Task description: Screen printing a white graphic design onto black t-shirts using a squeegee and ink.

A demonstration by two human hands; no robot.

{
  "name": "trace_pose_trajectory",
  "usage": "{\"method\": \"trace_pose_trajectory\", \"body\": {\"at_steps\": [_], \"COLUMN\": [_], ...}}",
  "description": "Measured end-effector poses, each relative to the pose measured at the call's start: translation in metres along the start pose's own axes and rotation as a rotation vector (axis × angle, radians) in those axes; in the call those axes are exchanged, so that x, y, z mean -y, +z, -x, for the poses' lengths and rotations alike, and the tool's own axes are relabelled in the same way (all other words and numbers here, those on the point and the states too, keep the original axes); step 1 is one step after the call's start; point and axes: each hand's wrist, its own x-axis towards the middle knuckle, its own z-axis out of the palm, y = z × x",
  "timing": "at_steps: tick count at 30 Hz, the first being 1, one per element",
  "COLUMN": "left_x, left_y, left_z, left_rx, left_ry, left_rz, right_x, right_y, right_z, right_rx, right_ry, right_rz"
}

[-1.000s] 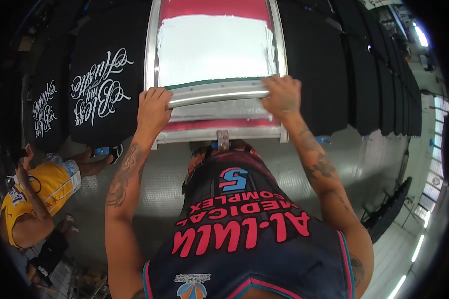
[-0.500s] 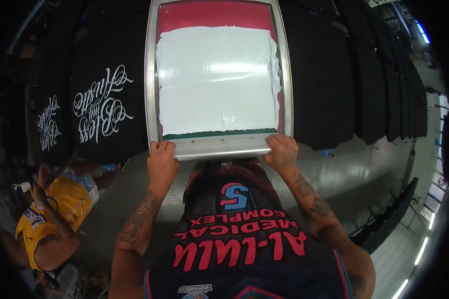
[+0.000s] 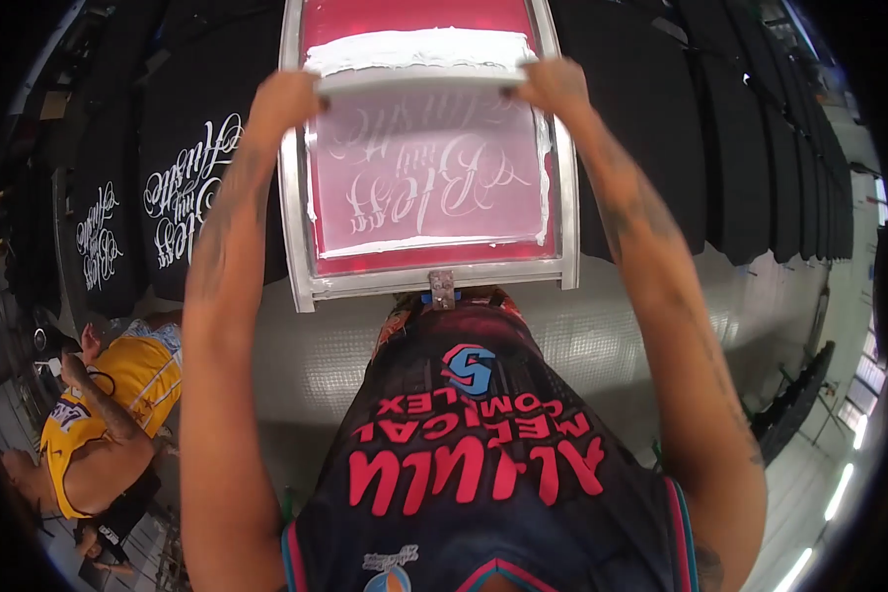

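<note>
Squeegee (image 3: 419,83) across screen frame (image 3: 566,222), ink (image 3: 424,47) beyond it, garments (image 3: 627,148) left and right, another person (image 3: 118,395) lower left

The screen (image 3: 405,260) bears a squeegee (image 3: 419,85) and ink (image 3: 434,47).

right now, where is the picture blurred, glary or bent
Head view: the left hand, right hand and squeegee look slightly blurred; head view, lower right: the strip lights glare nearly white; head view: the fisheye bows the side rails of the screen frame and the image's corners go black.
</note>
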Motion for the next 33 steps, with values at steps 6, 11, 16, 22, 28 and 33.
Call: {"method": "trace_pose_trajectory", "body": {"at_steps": [6,11,16,22,28,33], "left_x": [-0.076,-0.091,-0.070,-0.019,0.007,0.003], "left_y": [0.045,0.067,0.064,0.026,-0.029,-0.078], "left_z": [0.241,0.261,0.185,0.008,-0.105,-0.152], "left_rx": [-0.148,-0.169,-0.140,-0.236,-0.055,0.316], "left_ry": [0.080,-0.079,-0.091,-0.016,-0.086,-0.041], "left_rz": [0.148,0.214,0.124,0.009,0.012,0.118], "right_x": [0.044,0.064,0.039,0.003,-0.027,-0.072], "right_y": [0.042,0.041,0.048,0.020,-0.031,-0.053], "right_z": [0.244,0.257,0.193,0.019,-0.084,-0.118], "right_rx": [-0.208,-0.200,-0.218,-0.305,0.007,0.086], "right_ry": [-0.072,-0.043,-0.053,-0.027,-0.004,-0.130], "right_rz": [-0.184,-0.250,-0.219,-0.217,-0.127,-0.341]}}
